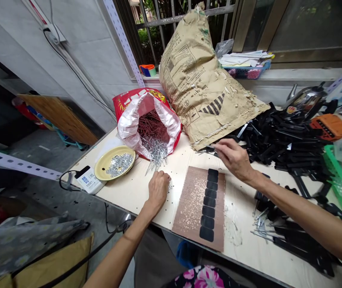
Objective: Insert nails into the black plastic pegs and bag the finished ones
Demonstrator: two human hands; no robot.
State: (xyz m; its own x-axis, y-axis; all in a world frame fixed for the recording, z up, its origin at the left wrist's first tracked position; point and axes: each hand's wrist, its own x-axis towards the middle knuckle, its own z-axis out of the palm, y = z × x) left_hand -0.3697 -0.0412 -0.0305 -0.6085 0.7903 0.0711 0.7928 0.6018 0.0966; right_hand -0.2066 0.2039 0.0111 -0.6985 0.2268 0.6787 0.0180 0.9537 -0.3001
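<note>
Steel pins [158, 154]: located in the mouth of the red bag [128, 127], just ahead of the left hand [158, 189], spilling toward the knuckles. Left fingers curled downward on the tabletop [239, 188], beside loose metal bits [170, 187]; contents under the fingers hidden, cannot tell whether pinching or merely resting. Right hand [234, 159] raised ahead and to the right of the left, thumb and forefinger pressed together on a thin piece [212, 146], too blurred to identify.

Bag laid over with rim folded back and opening toward the left hand, presumably for short reach. Yellow dish [106, 159] of small metal pieces [120, 165] set to the left of the same hand, likely for the same reason. Brown board [189, 176] placed between both hands, bearing a column of black pads [209, 202]; judged a central position, accessible from either side.

Near table edge close behind the left wrist; board's lower end running up to that edge. Narrow gap between left hand and board. Forward movement limited by the bag on the left and the paper sack [195, 80] beyond the right fingertips. Rightward room restricted by the heaped black parts [279, 140]; further assembled pieces [297, 242] lying below the right forearm. Best free passage judged directly over the board.
</note>
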